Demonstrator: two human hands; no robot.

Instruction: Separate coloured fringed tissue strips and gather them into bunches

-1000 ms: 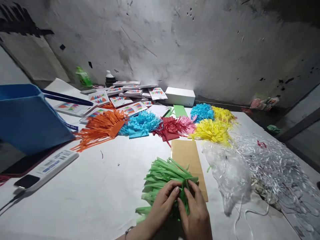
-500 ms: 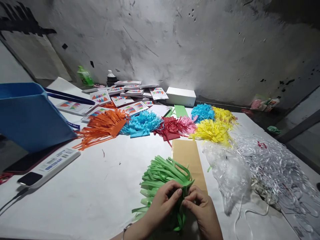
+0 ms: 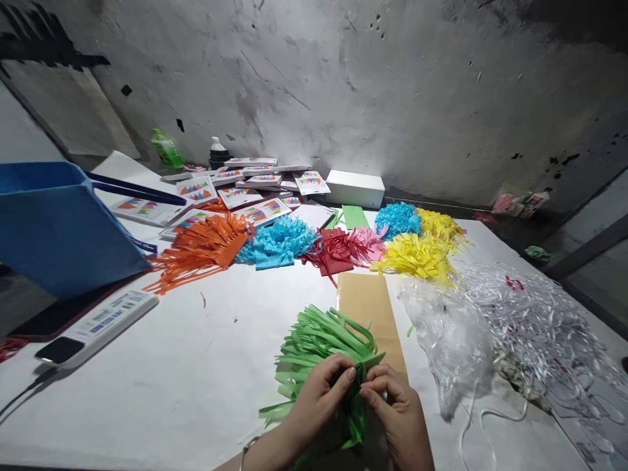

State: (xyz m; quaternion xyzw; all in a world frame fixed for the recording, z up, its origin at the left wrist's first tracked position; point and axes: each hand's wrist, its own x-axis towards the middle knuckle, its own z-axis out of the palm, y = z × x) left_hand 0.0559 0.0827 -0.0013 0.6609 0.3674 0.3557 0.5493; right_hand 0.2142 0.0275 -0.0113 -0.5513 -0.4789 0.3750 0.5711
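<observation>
Right hand (image 3: 398, 411) shifted outward, left hand (image 3: 321, 392) near, both pinched shut on green fringe (image 3: 321, 340)

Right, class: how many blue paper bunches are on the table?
2. The left blue bunch lies between the orange bunch and the red bunch; the right blue bunch is just left of the rear yellow bunch. Others may be hidden.

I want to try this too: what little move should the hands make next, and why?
Probably the right hand should gently peel at the edge of the green fringed paper, because the left hand grips it beside that edge and the right fingertips are there.
</observation>
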